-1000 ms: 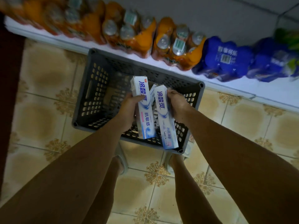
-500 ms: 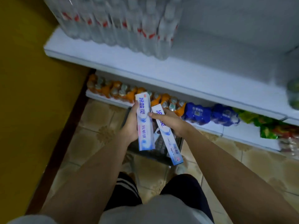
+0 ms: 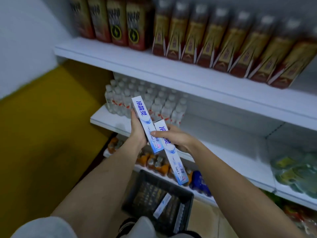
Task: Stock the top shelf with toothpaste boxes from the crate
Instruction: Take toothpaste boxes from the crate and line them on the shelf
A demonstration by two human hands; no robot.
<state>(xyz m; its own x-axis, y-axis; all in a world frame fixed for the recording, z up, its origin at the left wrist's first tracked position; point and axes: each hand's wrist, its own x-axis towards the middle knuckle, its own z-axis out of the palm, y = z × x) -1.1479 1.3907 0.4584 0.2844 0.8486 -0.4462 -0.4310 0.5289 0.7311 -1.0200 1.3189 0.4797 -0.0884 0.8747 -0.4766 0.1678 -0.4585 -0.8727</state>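
Two white-and-blue toothpaste boxes, one (image 3: 145, 124) tilted above the other (image 3: 173, 158), are hanging over the dark crate (image 3: 137, 191), where another box (image 3: 162, 205) is lying.

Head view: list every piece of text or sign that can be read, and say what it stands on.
"冷酸灵": on the toothpaste box in the left hand.
"冷酸灵", partly hidden by the fingers: on the toothpaste box in the right hand.
Lightning-bolt sign: on the dark bottles.
Smaller print on both boxes, the carton labels and the water bottle labels: too blurred.
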